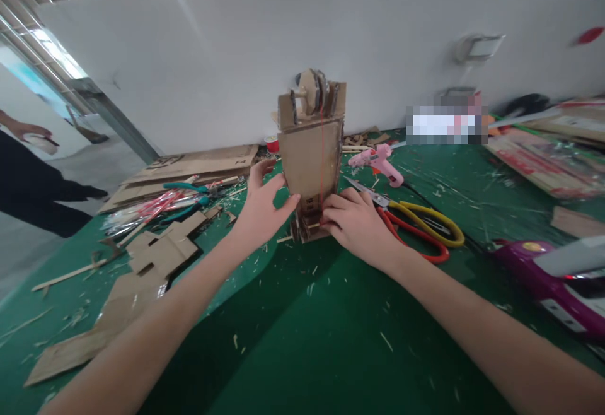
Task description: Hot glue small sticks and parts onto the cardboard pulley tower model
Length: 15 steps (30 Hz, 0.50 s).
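Observation:
A tall cardboard structure (309, 156) stands upright on the green table, with cardboard discs (312, 91) at its top and a red string (322, 156) running down its front. At its left edge is my left hand (262, 204), fingers apart, the thumb touching the lower front. My right hand (354, 222) is at the lower right of the structure, its fingers bent and pinched around the low end of the red string. The tips of those fingers are partly hidden.
Right of the structure lie scissors (416, 213), a pink glue gun (385, 164) and a purple tool (543, 276). Cardboard pieces (163, 251), teal-handled pliers (184, 200) and sticks lie at left on the green table (283, 352). A person (33, 175) stands at far left.

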Available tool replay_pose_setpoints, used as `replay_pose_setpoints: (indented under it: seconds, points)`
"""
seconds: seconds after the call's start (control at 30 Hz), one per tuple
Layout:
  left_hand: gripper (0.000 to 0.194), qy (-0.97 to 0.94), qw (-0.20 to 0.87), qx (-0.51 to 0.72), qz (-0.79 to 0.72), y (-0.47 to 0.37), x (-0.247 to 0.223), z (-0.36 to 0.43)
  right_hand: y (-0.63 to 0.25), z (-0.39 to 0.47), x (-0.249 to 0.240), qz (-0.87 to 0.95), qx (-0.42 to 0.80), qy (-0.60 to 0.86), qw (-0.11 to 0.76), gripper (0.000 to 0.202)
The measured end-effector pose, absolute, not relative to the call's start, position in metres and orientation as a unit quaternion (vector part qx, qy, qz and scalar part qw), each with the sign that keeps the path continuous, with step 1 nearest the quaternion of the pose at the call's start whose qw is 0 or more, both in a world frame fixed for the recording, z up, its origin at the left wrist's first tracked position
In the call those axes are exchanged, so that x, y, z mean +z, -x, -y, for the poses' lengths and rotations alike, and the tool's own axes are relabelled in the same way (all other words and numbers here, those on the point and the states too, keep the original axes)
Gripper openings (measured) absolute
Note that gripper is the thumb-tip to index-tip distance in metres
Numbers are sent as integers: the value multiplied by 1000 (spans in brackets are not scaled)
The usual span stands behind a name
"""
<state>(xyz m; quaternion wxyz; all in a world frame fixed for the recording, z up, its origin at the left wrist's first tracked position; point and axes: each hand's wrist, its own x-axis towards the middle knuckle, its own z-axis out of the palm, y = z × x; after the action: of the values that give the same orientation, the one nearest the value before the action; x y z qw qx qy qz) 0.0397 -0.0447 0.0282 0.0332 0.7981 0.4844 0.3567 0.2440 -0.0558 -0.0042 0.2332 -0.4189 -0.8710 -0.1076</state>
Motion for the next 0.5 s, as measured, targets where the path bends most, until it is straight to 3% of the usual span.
replay_pose_setpoints:
  seconds: [0.5]
  points:
    - [20, -807, 15, 344, -480, -41, 27, 46, -250, 49, 0, 907, -164, 347, 173, 25]
